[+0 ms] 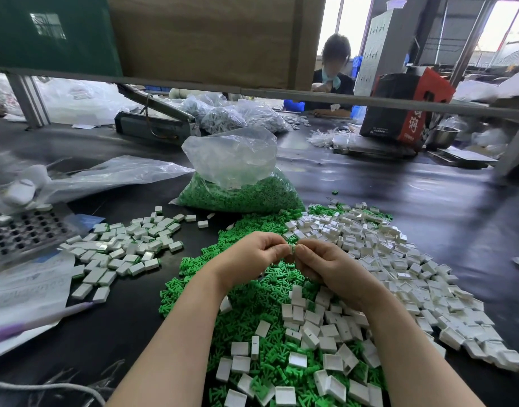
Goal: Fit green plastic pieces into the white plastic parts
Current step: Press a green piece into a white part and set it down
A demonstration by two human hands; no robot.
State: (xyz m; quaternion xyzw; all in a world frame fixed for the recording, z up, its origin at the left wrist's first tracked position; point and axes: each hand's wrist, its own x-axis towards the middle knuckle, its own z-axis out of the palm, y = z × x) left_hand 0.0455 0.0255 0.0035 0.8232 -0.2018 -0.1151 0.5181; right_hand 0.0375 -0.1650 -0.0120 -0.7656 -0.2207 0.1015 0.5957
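Where hands [292, 257] meet: heaped pieces [252, 295].

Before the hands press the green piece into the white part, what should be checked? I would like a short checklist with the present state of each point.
1. Left hand pinches the small part between its fingertips: ok.
2. Right hand pinches it from the other side: ok.
3. Green piece lined up with the white part's opening: cannot tell, the fingers hide it.
4. Loose green pieces within reach under the hands: ok.
5. Empty white parts within reach at the right: ok.
6. Pile of white parts at the left has room beside it for the next one: ok.
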